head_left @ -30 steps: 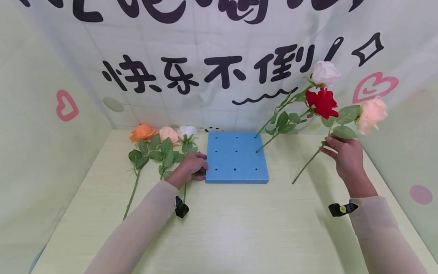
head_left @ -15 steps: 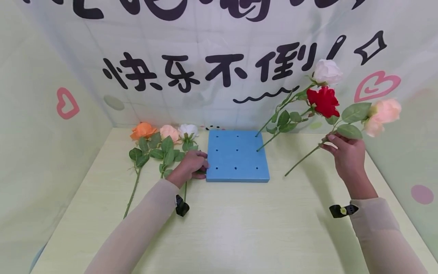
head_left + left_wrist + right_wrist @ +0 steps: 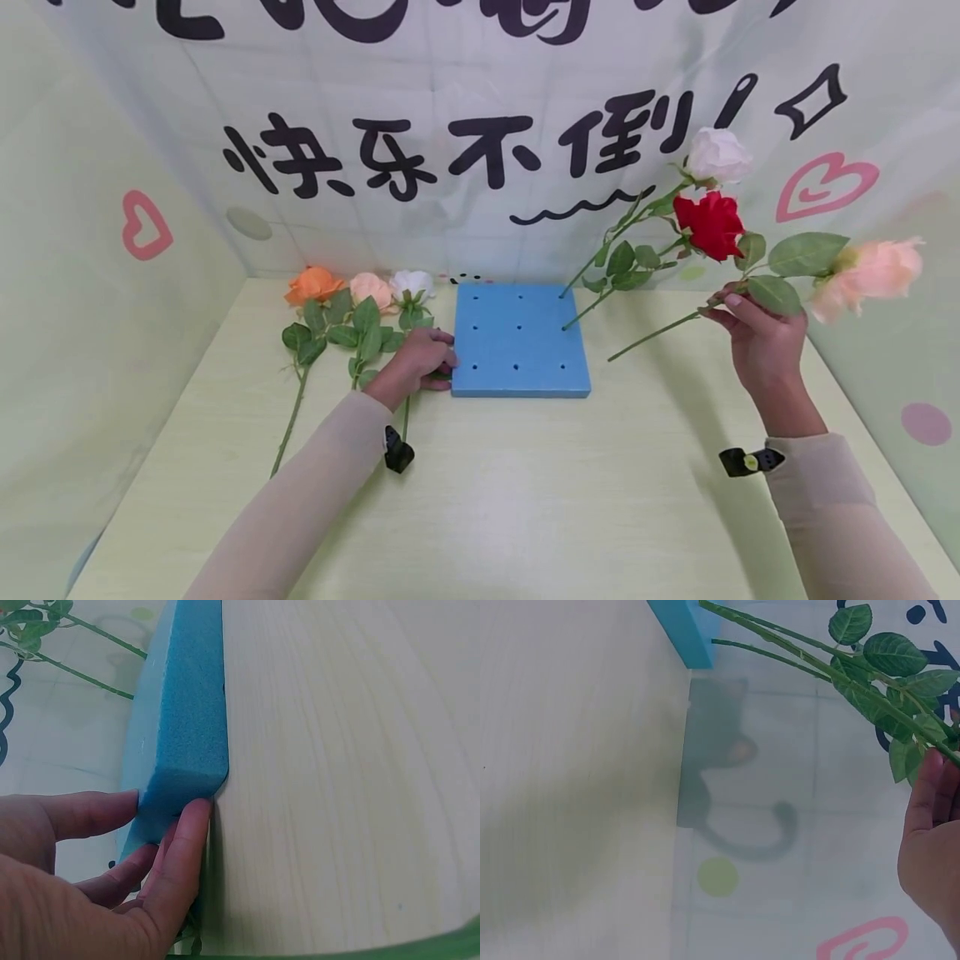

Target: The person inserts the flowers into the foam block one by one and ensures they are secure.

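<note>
My right hand (image 3: 767,343) pinches the stem of a pale pink artificial rose (image 3: 870,275), the bloom pointing right and the bare stem end hanging off the board's right side. My left hand (image 3: 422,365) grips the left edge of a blue foam board (image 3: 517,354) with rows of small holes; in the left wrist view the thumb (image 3: 94,814) touches its upper edge and the fingers its side. A red rose (image 3: 708,225) and a white rose (image 3: 717,156) stand in right-hand holes, leaning right. In the right wrist view, the held stem (image 3: 802,656) crosses theirs.
On the table (image 3: 487,500) left of the board lie an orange rose (image 3: 313,285), another pink rose (image 3: 371,292) and another white rose (image 3: 412,286), the last partly under my left hand. A printed cloth wall (image 3: 390,242) rises behind the board.
The pink rose in my right hand has tilted flatter: its bloom swung right and down, its stem end up and left towards the board. The left hand stays put.
</note>
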{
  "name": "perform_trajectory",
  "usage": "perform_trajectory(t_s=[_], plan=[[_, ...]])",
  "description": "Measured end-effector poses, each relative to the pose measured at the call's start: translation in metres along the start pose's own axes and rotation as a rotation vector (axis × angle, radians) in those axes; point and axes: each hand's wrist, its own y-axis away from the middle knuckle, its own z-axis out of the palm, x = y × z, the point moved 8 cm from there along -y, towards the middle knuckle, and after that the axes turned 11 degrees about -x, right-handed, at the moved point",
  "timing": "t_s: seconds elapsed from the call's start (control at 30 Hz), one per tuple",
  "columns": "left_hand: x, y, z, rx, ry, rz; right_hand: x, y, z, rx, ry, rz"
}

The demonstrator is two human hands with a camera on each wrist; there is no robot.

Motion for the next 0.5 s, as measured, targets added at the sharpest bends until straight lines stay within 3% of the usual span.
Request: perform_trajectory(t_s=[0.27, 0.4, 0.5], plan=[[0.0, 0.0, -0.001, 0.005, -0.001, 0.006, -0.011, 0.002, 0.001, 0.042, 0.018, -0.065], [0.001, 0.001, 0.0, -0.002, 0.001, 0.008, -0.011, 0.003, 0.009, -0.003, -0.068, -0.071], [0.001, 0.001, 0.001, -0.005, 0.0, 0.006, -0.012, 0.004, 0.017, -0.047, -0.068, -0.068]])
